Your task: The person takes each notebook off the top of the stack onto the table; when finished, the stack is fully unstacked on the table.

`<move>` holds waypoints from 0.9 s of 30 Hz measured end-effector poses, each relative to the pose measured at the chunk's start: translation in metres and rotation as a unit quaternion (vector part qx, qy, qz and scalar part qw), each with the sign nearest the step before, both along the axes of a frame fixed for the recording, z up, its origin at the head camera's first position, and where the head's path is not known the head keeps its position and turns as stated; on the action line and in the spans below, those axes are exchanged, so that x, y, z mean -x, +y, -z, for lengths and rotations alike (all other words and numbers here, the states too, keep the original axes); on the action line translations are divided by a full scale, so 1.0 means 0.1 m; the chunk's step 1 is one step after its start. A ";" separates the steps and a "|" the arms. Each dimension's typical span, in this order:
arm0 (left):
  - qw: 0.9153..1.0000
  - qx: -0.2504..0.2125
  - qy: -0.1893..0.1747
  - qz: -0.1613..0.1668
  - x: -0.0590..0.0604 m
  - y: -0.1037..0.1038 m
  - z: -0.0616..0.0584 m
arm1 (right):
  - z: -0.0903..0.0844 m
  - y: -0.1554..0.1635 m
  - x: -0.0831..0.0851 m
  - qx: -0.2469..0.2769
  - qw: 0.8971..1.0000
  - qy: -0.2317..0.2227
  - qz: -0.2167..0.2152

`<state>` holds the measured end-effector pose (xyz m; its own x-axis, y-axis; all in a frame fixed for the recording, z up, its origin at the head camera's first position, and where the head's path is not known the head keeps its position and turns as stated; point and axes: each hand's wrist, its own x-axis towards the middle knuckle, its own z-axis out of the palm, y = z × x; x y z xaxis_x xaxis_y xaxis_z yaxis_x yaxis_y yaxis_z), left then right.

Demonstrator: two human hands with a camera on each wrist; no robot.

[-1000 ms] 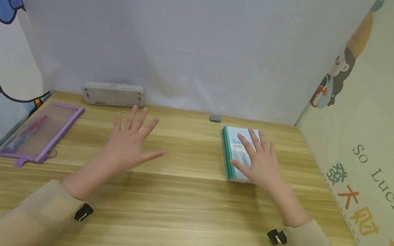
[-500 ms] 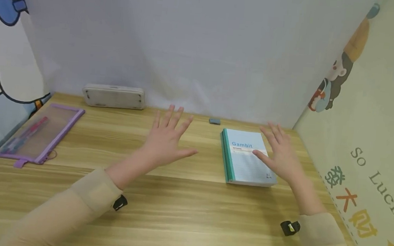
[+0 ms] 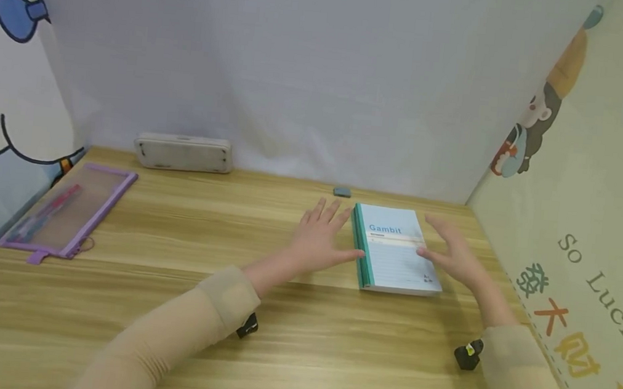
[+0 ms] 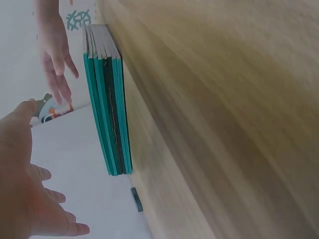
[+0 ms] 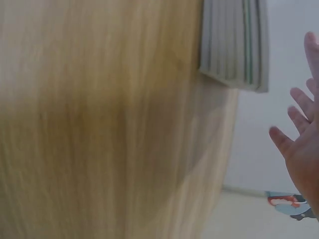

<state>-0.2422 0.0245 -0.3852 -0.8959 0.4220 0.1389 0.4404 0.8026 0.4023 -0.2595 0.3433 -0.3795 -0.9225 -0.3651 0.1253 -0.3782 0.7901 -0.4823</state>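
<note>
A stack of teal-spined notebooks [image 3: 395, 251], top cover printed "Gambit", lies on the wooden desk [image 3: 223, 310] at the right. My left hand [image 3: 321, 235] is flat and open just left of the stack's spine, its thumb near the teal edge. My right hand [image 3: 451, 250] is open at the stack's right side, fingers straight above the cover's right edge. In the left wrist view the teal spines [image 4: 107, 104] show edge-on, with my left hand [image 4: 25, 189] near and my right hand [image 4: 57, 59] beyond. In the right wrist view the page edges [image 5: 234, 45] appear beside my right hand [image 5: 301, 144].
A purple-edged clear pouch [image 3: 65, 210] with pens lies at the desk's left. A grey pencil case [image 3: 183, 152] stands against the back wall. A small grey eraser [image 3: 342, 191] sits behind the notebooks. Printed walls close in the left and right sides.
My left hand has travelled right across the desk to the notebooks' spine. My right hand slid off the cover to the stack's right edge.
</note>
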 end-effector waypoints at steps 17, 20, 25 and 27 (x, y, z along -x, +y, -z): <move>0.973 -0.167 -0.153 0.052 0.18 0.51 0.33 | 0.30 0.21 0.13 0.021 0.995 -0.102 0.001; 0.966 -0.185 -0.175 0.046 0.19 0.51 0.35 | 0.33 0.22 0.13 0.029 0.993 -0.114 0.000; 0.959 -0.194 -0.201 0.040 0.21 0.49 0.37 | 0.35 0.21 0.14 0.020 0.993 -0.120 0.006; 0.959 -0.197 -0.201 0.041 0.22 0.49 0.38 | 0.36 0.20 0.14 0.019 0.992 -0.120 0.008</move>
